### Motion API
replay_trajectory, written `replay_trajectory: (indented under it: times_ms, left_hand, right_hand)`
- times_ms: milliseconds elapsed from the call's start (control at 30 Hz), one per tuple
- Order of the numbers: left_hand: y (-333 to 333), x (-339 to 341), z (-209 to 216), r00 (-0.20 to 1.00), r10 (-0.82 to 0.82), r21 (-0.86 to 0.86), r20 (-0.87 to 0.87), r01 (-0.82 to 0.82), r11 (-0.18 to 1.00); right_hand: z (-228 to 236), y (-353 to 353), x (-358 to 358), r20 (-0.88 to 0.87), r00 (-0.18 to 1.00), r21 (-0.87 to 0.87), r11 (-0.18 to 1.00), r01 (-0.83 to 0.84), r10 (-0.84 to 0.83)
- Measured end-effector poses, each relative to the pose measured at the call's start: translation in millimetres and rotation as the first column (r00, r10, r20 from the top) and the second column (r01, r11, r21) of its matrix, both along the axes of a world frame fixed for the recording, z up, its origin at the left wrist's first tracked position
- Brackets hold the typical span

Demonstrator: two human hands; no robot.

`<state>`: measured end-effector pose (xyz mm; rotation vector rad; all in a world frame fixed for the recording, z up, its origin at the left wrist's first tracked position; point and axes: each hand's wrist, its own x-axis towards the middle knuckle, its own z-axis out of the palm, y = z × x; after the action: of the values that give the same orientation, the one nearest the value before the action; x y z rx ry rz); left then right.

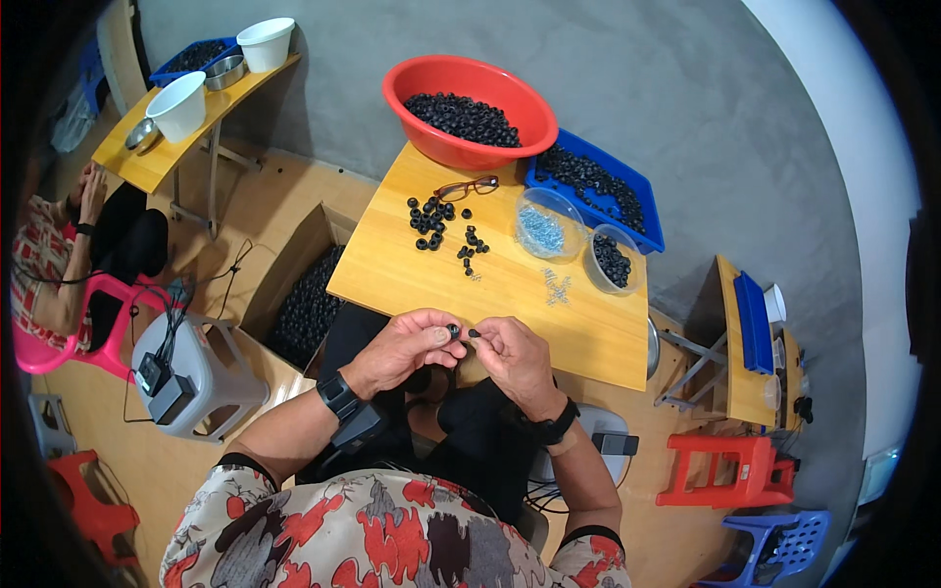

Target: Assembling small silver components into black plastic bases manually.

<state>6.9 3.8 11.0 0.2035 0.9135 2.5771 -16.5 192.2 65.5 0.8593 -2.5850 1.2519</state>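
Note:
Over the table's near edge, my left hand (410, 348) pinches a round black plastic part (453, 331) between thumb and fingers. Close beside it, my right hand (517, 361) grips a smaller black piece (474, 333) at its fingertips. A narrow gap separates the two parts. Beyond my hands lie a cluster of round black parts (428, 221) and a smaller group of little black pieces (471, 248). Thin metal springs or pins (557, 287) are scattered to the right, too small to identify surely.
A red basin (539, 108) and blue tray (652, 220) hold black parts. Eyeglasses (469, 187) lie near the basin. Two clear tubs (523, 250) (594, 277) stand at right. A cardboard box (257, 312) of black parts sits left of the table. Another person (59, 255) sits far left.

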Motion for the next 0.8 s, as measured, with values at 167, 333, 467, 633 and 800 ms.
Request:
replay_trajectory:
  times_ms: [167, 333, 467, 633, 800]
  left_hand:
    - [-1.8, 0.6, 4.8, 1.0, 0.024, -0.05, 0.017, -0.024, 0.998]
    - [-1.4, 0.5, 4.7, 0.999, 0.044, -0.11, 0.017, -0.041, 0.993]
    - [-0.7, 0.8, 5.8, 0.999, 0.032, -0.075, 0.013, -0.031, 0.997]
    - [-0.2, 1.1, 0.1, 0.999, -0.015, 0.042, 0.04, 0.013, 0.999]
    - [-0.2, 1.4, 2.4, 0.998, -0.027, 0.024, 0.048, 0.026, 0.999]
  right_hand:
    - [2.0, -2.7, 3.1, -0.048, 0.999, 0.067, 0.998, 0.004, -0.001]
    - [4.9, -6.2, 4.7, -0.151, 0.985, 0.058, 0.996, -0.073, 0.081]
    - [4.0, -6.5, 3.6, -0.197, 0.979, 0.01, 0.998, -0.058, 0.059]
    - [5.1, -1.3, 3.0, 0.48, 0.874, -0.392, 0.91, 0.133, 0.079]
    - [7.8, -0.8, 1.4, 0.58, 0.777, -0.523, 0.843, 0.127, 0.243]
